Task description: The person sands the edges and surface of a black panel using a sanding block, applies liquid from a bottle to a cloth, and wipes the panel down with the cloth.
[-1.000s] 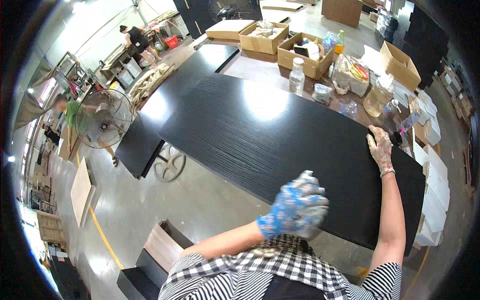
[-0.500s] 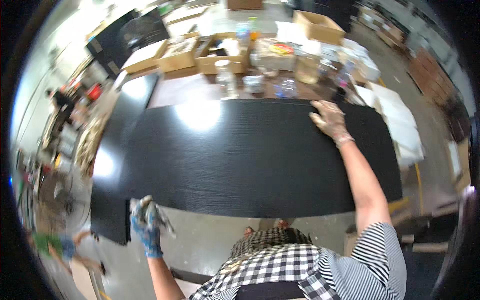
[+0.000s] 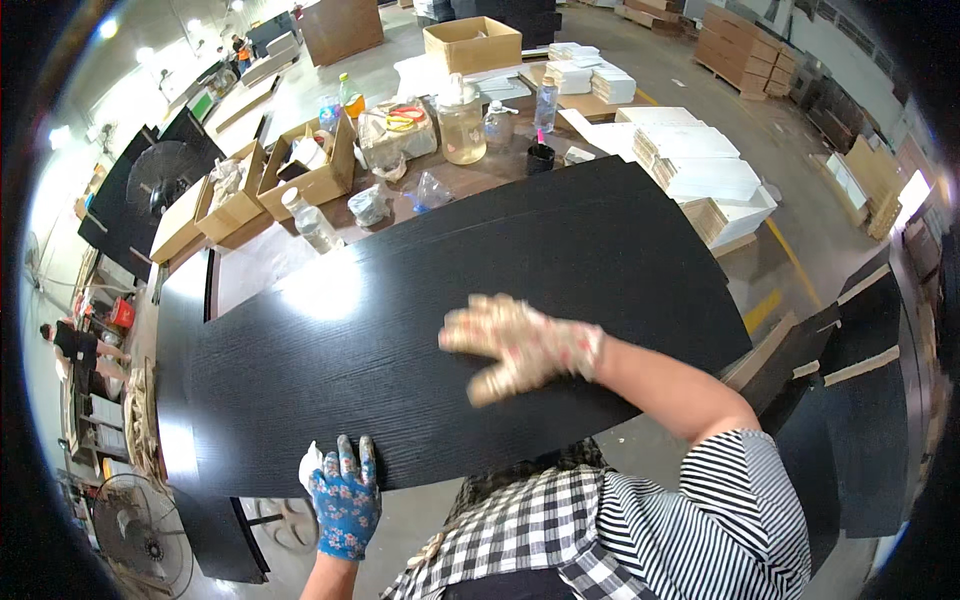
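The black panel (image 3: 400, 340) lay flat, its long axis slanting across the view from lower left to upper right. Its faint grain ran roughly along that length, and its near long side faced the person's body. The left end rested across a second black board (image 3: 215, 540), whose own length ran toward the person. The far side lay along the brown counter (image 3: 410, 208), where a clear bottle (image 3: 312, 222), a jar of yellowish liquid (image 3: 461, 130) and a black cup (image 3: 540, 158) stood. Beyond the panel's right end sat stacked white pieces (image 3: 700, 165).

The left hand (image 3: 346, 498), in a blue flowered glove, was at the near edge toward the panel's left end. Its fingers lay close together on the top face, pointing away from the body. Something white showed by the thumb side; whether this grip pinched it, or the panel's edge, could not be told.

The right hand (image 3: 520, 348), in a pale glove with reddish marks, was over the middle of the panel, fingers extended leftward and thumb spread well apart. That grip was wide and held nothing visible; blur hid whether the palm touched the surface.
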The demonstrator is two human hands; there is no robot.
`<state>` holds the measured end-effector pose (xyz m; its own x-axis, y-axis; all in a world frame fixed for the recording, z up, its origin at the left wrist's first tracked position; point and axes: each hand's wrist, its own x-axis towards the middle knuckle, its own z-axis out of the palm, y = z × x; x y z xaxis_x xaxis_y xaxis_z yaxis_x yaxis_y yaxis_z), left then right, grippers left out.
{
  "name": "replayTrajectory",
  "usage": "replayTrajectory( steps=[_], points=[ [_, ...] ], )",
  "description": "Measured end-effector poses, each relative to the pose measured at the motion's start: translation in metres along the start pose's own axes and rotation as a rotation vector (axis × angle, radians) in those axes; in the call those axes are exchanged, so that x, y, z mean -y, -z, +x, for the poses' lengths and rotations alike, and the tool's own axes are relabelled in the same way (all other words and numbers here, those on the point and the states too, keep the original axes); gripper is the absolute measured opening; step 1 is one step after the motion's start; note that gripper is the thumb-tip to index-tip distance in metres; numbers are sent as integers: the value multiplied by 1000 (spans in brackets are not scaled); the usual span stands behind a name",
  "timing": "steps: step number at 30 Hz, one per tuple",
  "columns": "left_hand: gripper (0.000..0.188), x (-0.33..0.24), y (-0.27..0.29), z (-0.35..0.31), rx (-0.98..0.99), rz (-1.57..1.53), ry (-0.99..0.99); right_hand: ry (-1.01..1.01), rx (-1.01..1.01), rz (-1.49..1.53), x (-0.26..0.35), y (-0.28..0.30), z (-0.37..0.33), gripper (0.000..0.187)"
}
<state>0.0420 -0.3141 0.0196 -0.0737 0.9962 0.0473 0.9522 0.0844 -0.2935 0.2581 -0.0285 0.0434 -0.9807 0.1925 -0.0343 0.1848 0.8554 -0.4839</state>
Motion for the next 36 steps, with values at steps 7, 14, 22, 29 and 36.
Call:
replayTrajectory(
  steps=[7,14,22,29,36],
  points=[
    [53,0,2,14,-73,13,-136,-114,64,-469,77,-40,-67,67],
    [40,16,91,9,-193,35,-142,7,-46,-605,117,21,-87,46],
    [37,70,198,46,-548,193,-56,34,-556,-818,128,134,-87,35],
    [39,95,200,114,-1008,19,-58,207,-926,-796,31,229,-8,33],
    [39,76,109,118,-799,-297,3,29,-939,-469,4,269,78,18]
  ],
)
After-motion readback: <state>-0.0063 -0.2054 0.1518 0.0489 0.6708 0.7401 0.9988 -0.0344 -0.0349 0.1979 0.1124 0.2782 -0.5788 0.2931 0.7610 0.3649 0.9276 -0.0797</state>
